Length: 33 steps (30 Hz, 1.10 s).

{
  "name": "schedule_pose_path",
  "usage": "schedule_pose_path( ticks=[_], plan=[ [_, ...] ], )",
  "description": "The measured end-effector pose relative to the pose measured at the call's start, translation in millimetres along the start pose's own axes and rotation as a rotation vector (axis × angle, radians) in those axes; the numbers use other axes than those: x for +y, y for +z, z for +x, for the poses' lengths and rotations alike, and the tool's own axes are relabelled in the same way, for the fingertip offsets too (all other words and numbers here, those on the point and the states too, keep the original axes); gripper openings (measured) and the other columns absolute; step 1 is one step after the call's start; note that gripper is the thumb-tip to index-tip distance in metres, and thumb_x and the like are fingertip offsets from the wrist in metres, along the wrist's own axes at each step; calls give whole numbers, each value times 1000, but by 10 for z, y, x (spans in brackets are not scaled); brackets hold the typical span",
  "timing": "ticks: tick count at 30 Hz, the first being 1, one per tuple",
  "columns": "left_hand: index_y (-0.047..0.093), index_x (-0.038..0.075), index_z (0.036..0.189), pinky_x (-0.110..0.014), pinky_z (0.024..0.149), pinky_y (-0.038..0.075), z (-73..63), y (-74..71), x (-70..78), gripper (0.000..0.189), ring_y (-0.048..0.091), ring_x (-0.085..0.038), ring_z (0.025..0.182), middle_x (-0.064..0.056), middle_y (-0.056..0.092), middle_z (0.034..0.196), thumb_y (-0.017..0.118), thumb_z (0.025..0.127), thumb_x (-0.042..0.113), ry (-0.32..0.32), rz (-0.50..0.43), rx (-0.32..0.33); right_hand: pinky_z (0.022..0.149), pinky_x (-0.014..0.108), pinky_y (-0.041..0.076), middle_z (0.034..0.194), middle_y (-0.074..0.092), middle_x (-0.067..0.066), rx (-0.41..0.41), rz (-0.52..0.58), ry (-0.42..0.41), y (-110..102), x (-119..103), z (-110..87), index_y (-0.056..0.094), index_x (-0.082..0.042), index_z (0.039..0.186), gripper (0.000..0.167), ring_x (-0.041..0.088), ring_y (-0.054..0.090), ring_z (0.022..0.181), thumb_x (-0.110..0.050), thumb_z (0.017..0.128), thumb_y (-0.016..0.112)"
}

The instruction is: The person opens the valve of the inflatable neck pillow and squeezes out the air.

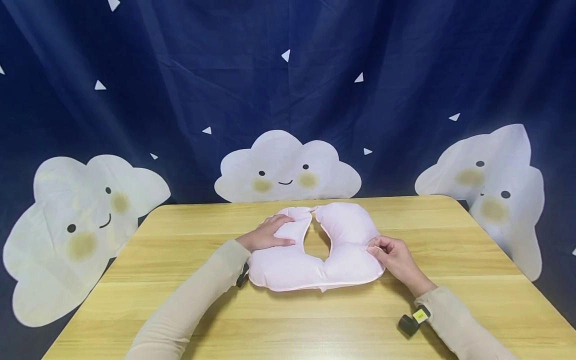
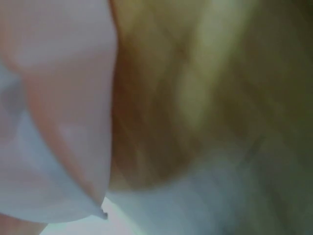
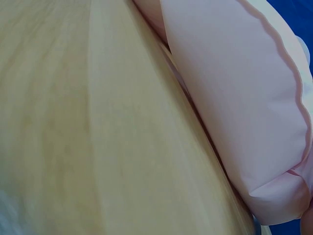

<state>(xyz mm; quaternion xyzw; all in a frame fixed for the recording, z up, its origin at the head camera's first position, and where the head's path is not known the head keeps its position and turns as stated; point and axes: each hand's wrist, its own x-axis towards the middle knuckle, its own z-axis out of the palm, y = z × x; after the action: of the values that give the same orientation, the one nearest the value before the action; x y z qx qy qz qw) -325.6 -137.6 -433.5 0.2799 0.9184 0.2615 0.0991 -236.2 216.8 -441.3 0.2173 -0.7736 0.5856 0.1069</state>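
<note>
A pale pink inflatable neck pillow (image 1: 346,260), puffed up and U-shaped, lies on the wooden table. Its two ends meet at the far side, and the table shows through its middle gap. My left hand (image 1: 265,234) rests on the pillow's left arm with the fingers extended across the top. On the other side, my right hand (image 1: 396,257) pinches the pillow at its right edge between thumb and fingers. The left wrist view is blurred and shows the pillow's side (image 2: 68,98). In the right wrist view the seamed edge of the pillow (image 3: 234,98) stands just over the tabletop.
The light wooden table (image 1: 189,230) extends around the pillow. Behind it hangs a dark blue curtain (image 1: 252,90) printed with smiling clouds and white triangles. A small black device with a yellow-green label (image 1: 420,315) sits on the right wrist.
</note>
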Motion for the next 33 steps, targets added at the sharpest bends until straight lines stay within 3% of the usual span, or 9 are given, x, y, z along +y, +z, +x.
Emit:
schedule_pose_path(
  ticks=[7, 33],
  plan=[
    [40, 20, 140, -51, 112, 17, 7, 8, -20, 67, 23, -29, 138, -4, 32, 149, 65, 85, 47, 4, -6, -1, 52, 15, 44, 74, 62, -13, -5, -4, 9, 18, -181, -12, 61, 12, 80, 6, -2, 52, 64, 14, 84, 58],
    [39, 19, 141, -53, 111, 16, -4, 4, -1, 68, 21, -31, 139, -6, 29, 150, 65, 84, 46, 14, -24, -7, 53, 16, 43, 74, 61, -12, -31, 14, 32, 10, -182, -11, 61, 11, 80, 6, -1, 52, 65, 12, 85, 59]
  ],
)
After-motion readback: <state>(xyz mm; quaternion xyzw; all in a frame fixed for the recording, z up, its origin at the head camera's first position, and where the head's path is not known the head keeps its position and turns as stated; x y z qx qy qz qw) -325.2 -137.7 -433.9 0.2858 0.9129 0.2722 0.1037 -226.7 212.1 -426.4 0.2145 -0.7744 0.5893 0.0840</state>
